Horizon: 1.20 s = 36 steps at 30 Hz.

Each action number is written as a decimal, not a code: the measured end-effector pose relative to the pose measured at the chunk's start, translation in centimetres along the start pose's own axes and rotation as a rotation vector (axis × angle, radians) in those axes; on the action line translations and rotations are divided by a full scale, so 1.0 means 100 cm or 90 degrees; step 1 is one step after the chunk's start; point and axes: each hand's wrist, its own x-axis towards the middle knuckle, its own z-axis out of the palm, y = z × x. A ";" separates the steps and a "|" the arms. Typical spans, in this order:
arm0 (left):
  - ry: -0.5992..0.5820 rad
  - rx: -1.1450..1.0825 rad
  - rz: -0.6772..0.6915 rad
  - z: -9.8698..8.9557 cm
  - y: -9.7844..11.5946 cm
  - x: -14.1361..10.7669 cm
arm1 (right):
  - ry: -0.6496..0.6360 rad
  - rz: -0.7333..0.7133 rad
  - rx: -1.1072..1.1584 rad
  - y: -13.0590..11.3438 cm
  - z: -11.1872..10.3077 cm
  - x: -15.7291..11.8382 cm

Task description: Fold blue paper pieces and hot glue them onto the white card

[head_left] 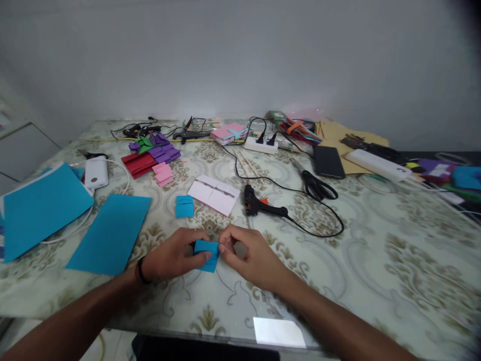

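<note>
A small blue paper piece is held low over the patterned table, near its front edge. My left hand grips it from the left, thumb on top and fingers behind. At its upper right edge, my right hand pinches with thumb and index finger. Another small blue folded piece lies just beyond my left hand. Beside it rests a white folded paper with slits across it. A large blue sheet lies to the left of my left hand.
A black glue gun with a looping cord and black scissors lie right of centre. Folded colored papers, a power bank and more blue sheets are left. A power strip sits at the back.
</note>
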 end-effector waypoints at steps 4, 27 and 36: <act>0.022 -0.001 -0.020 0.000 -0.001 0.000 | -0.010 0.027 -0.017 0.004 0.000 0.000; 0.071 0.048 -0.037 -0.004 0.002 -0.004 | -0.010 0.023 -0.035 0.005 -0.006 0.000; 0.057 -0.016 -0.083 -0.003 0.005 -0.004 | -0.012 0.019 -0.034 0.002 -0.008 -0.001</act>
